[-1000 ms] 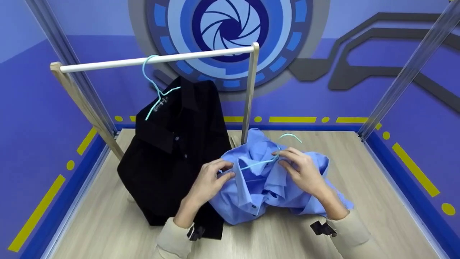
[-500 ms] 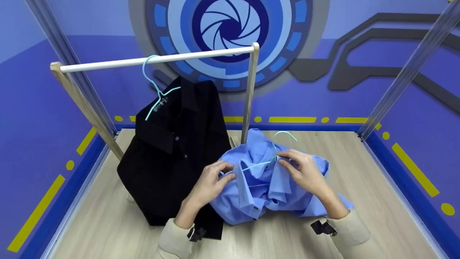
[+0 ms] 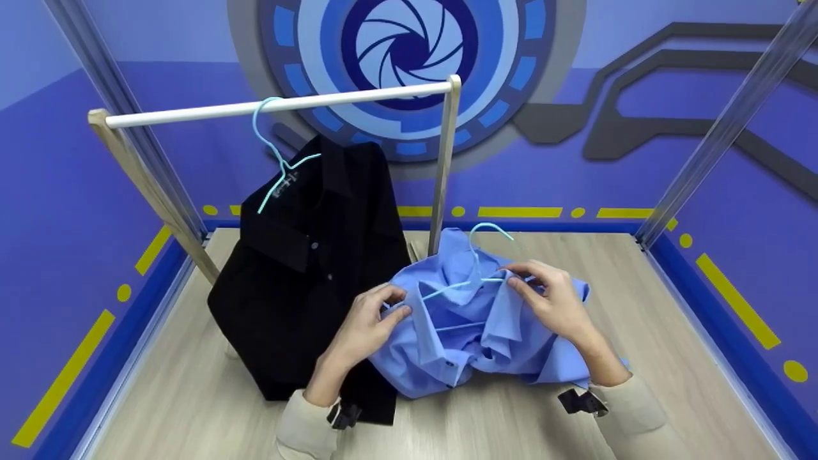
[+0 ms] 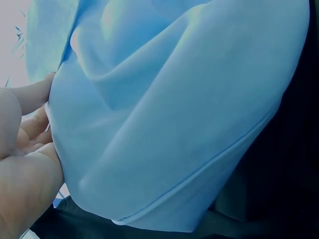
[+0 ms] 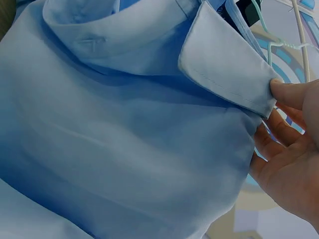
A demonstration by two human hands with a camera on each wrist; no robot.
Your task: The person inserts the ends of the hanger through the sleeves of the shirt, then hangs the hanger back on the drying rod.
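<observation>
A light blue shirt (image 3: 415, 370) lies bunched at the foot of the rack's right post. A mint-green hanger (image 3: 473, 249) sits in its neck opening, hook up, one arm running under each side of the collar. My left hand (image 3: 367, 322) pinches the left side of the shirt; in the left wrist view, thumb and fingers (image 4: 37, 94) meet at the cloth's edge. My right hand (image 3: 556, 306) pinches the right side of the collar near the hanger's arm. The right wrist view shows the thumb on the collar tip (image 5: 224, 64). Cloth covers the hanger's ends.
A wooden rack (image 3: 444, 166) with a white rail (image 3: 192, 115) stands at the left. From the rail a black shirt (image 3: 307, 345) hangs on another mint-green hanger (image 3: 278, 156), close beside my left forearm. Walls enclose the wooden tabletop (image 3: 664, 319).
The hanger's hook has moved left and up, and more of the hanger shows in the collar. My right hand shifted slightly right, from the hanger's neck to the collar; the left barely moved.
</observation>
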